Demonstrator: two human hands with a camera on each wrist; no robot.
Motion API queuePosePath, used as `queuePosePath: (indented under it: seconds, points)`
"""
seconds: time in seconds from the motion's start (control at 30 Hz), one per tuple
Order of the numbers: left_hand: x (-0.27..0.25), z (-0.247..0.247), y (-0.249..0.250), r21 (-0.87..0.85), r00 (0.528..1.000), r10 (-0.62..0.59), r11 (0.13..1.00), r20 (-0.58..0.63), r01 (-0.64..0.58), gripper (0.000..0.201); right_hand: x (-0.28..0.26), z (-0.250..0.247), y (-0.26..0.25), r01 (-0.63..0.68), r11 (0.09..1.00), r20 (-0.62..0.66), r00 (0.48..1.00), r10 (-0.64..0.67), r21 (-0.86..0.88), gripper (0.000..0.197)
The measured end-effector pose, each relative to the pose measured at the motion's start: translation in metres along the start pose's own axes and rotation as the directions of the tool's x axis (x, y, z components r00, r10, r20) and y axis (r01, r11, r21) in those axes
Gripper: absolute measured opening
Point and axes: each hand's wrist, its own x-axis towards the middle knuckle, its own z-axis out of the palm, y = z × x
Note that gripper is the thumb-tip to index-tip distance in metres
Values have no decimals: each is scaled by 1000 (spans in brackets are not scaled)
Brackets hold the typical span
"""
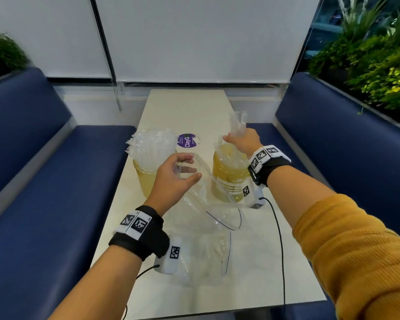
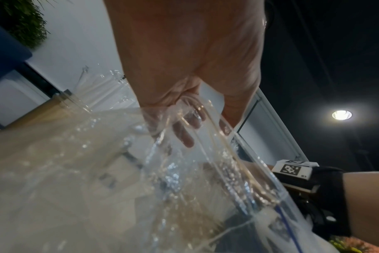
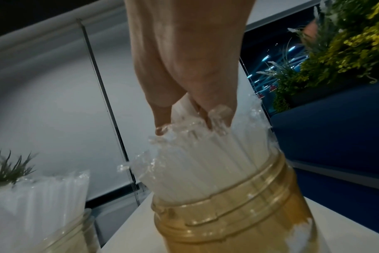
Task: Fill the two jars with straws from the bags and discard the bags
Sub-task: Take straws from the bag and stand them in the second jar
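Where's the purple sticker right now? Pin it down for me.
In the head view the purple sticker lies flat on the table, between the two jars and just behind them: left jar, right jar.

We see two jars (image 1: 229, 179) of clear, amber-tinted plastic, glossy and ribbed near the neck. The straws (image 1: 151, 144) are white, each in shiny clear film. The bag (image 1: 208, 204) is thin, crinkled, transparent plastic. The table (image 1: 187, 105) looks smooth and pale. The sleeve (image 1: 356, 250) is ribbed mustard knit.
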Motion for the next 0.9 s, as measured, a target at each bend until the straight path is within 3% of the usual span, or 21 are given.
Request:
queuePosePath:
  seconds: [0.13,0.23,0.33,0.4,0.47,0.57,0.67,0.7,0.77,0.83,0.9]
  points:
    - [-1,3,2,-19,1000,0,1000,0,0,47,-2,0,2,-59,997,-18,998,59,-40,63]
    - [0,1,3,-23,1000,1,1000,-3,-1,47,-5,8,1,139,990,-199,971,-134,10,67]
    - [1,0,3,-20,1000,1,1000,3,-1,46,-6,5,-10,422,906,-364,840,-403,-29,86]
    - [2,0,4,-16,1000,3,1000,-3,-3,45,-5,1,-16,524,812,-345,736,-583,-256,78]
    - [3,-1,3,-6,1000,2,1000,-13,-3,44,0,0,-14,541,702,-244,684,-687,-463,59]
    - [3,-2,3,9,1000,-3,1000,-19,4,42,5,4,0,479,637,-95,750,-654,-604,39]
    - [3,-1,3,11,1000,-3,1000,-25,3,42,7,12,18,399,446,110,831,-545,-801,38]
    - [3,0,3,10,1000,-5,1000,-26,6,42,6,12,19,377,420,131,852,-507,-825,42]
    - [3,1,3,7,1000,-12,1000,-24,12,42,5,12,12,361,526,53,858,-510,-770,51]
    - [4,1,3,10,1000,-16,1000,-18,16,42,8,9,-1,411,648,-92,797,-597,-641,44]
    - [5,1,2,20,1000,-24,1000,-8,24,43,8,7,-12,484,631,-71,757,-649,-606,41]
